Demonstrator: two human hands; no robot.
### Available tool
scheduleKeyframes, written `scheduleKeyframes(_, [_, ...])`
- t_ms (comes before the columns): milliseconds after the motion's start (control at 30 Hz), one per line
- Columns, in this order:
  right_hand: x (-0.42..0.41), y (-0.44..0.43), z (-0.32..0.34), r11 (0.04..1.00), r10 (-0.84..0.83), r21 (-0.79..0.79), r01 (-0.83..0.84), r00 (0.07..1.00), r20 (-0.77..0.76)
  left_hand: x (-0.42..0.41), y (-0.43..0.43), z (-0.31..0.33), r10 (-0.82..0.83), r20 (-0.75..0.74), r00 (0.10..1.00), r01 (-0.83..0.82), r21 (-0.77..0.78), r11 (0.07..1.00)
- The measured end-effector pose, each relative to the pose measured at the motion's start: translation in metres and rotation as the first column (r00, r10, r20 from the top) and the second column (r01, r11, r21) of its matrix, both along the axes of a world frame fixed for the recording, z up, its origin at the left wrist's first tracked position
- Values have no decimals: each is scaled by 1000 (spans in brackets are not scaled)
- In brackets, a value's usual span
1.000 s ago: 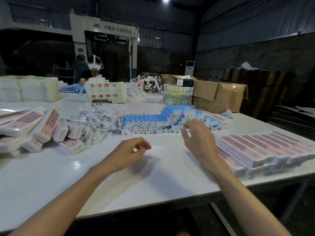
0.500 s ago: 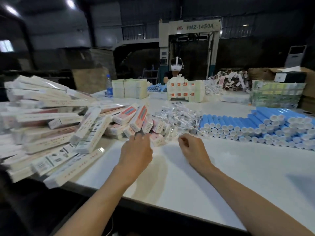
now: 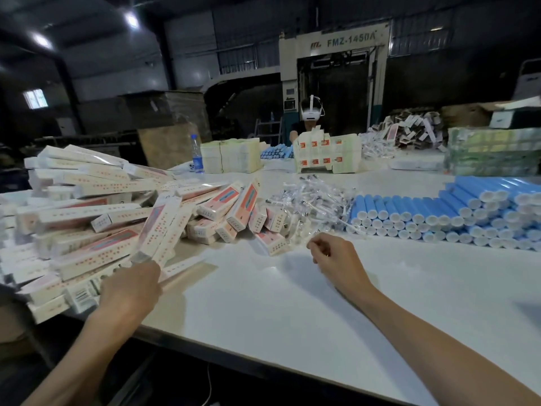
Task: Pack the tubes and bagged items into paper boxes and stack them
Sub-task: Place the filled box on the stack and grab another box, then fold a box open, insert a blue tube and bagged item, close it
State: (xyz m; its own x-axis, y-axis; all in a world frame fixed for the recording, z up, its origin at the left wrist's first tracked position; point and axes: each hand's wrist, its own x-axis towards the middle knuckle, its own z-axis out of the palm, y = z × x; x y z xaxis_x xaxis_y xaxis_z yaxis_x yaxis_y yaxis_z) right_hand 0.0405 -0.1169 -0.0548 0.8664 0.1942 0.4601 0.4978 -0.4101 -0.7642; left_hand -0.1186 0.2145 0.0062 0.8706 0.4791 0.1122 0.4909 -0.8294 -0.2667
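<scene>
A heap of long white paper boxes [image 3: 96,218] with red print covers the table's left side. My left hand [image 3: 131,291] grips the near end of one paper box [image 3: 159,230], which tilts up out of the heap. Clear bagged items [image 3: 310,197] lie piled in the middle. My right hand [image 3: 336,259] has its fingers curled at the pile's near edge and pinches the end of a clear bagged item [image 3: 313,234]. Blue tubes with white caps [image 3: 439,212] are stacked in rows on the right.
The white table [image 3: 292,312] has its near edge running diagonally under my forearms. Across it a person in a white headset [image 3: 311,112] works behind folded cartons [image 3: 325,155]. A water bottle [image 3: 196,153] and stacked flat sheets [image 3: 231,155] stand at the back.
My view swung left from the tubes toward the box heap. My right hand left the tubes for the bag pile. My left hand reached into the heap and took hold of a box.
</scene>
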Motion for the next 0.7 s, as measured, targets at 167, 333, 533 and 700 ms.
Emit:
scheduleKeyframes(167, [-3,0,2,1000,-9,11,9,1000,-13,18,-25,4,-190,108,976,211,-239,948])
scheduleKeyframes(333, [-3,-3,1,1000,-10,11,10,1000,-23,59,-72,15,-264,367,892,429,-506,748])
scheduleKeyframes(533, [4,-13,6,992,-119,26,121,991,-67,124,-142,28,-254,628,736,676,-664,318])
scheduleKeyframes(700, [16,-34,18,944,-324,36,329,941,-98,165,-184,15,43,656,753,654,-740,-154])
